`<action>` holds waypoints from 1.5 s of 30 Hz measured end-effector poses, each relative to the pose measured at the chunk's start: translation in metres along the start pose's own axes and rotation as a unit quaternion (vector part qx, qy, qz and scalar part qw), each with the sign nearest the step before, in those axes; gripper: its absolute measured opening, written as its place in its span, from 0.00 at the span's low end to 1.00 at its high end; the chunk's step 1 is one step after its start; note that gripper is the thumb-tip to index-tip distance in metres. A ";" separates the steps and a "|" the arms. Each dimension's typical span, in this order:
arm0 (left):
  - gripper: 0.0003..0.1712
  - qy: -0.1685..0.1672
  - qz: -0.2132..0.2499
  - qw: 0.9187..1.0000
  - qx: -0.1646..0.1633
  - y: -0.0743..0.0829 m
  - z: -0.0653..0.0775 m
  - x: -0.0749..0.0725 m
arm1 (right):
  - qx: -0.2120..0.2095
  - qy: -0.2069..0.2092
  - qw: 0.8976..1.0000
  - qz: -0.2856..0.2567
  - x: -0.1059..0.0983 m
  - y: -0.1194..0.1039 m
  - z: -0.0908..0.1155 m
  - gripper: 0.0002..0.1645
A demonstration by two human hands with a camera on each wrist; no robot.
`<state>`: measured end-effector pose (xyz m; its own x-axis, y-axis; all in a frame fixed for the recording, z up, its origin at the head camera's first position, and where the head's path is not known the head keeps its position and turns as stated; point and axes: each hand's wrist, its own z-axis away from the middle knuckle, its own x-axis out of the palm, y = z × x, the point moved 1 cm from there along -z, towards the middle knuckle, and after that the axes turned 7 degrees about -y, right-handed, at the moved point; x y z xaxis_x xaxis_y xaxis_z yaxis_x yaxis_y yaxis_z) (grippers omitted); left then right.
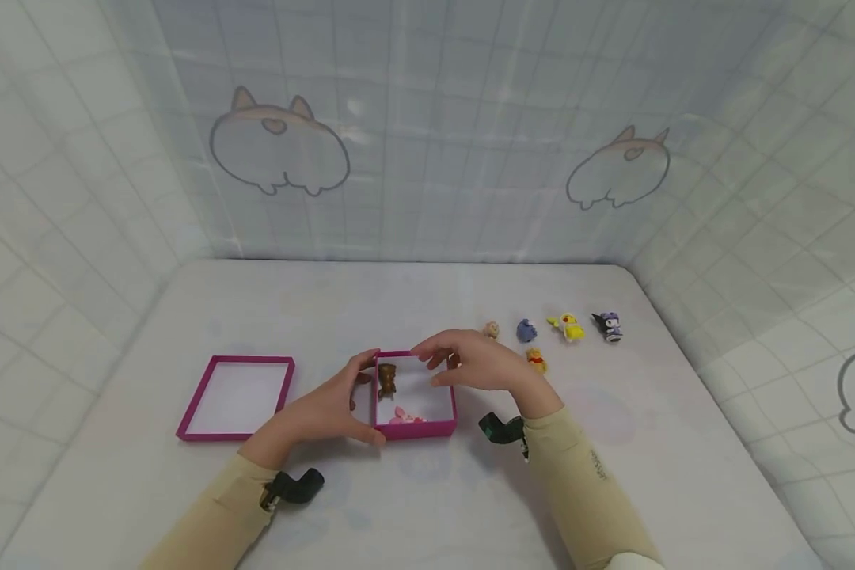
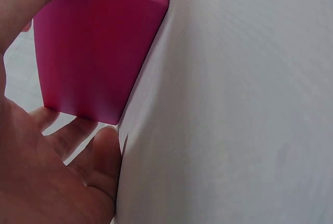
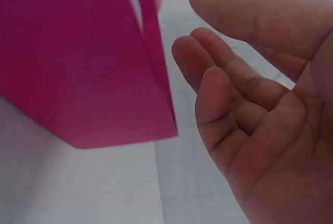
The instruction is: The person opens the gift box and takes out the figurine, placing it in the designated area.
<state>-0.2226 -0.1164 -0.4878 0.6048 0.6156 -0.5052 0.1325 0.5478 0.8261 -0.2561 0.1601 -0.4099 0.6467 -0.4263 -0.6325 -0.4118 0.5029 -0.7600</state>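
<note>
My left hand grips a magenta box at its left side, thumb at the front corner and fingers at the back corner. In the left wrist view the box's magenta wall spans between thumb and fingers. Inside the box, a brown bear figurine lies by the left wall and a pink figurine by the front wall. Over the box's back right corner hovers my right hand, fingers loosely bent. The right wrist view shows nothing in that hand, beside the magenta wall.
A shallow magenta-rimmed lid lies to the left. Back right are a yellow figurine, a blue one, a purple-and-black one, a small beige one and a red-and-yellow bear. Patterned curtains surround the white table.
</note>
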 end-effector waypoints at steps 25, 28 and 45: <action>0.75 -0.006 0.009 1.000 0.014 -0.003 0.002 -0.001 | -0.049 -0.168 0.969 0.172 0.035 -0.019 -0.030 0.19; 0.75 -0.004 0.013 1.000 0.015 -0.004 0.003 0.001 | -0.061 -0.180 0.958 0.215 0.040 -0.019 -0.032 0.18; 0.73 -0.007 0.001 0.999 0.031 0.000 0.003 0.000 | -0.022 -0.132 0.954 0.269 0.050 -0.021 -0.038 0.12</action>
<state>-0.2202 -0.1181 -0.4876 0.6161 0.6082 -0.5005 0.1797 0.5101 0.8411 -0.2394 0.0998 -0.4315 0.4716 0.0913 -0.8771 -0.7521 0.5609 -0.3460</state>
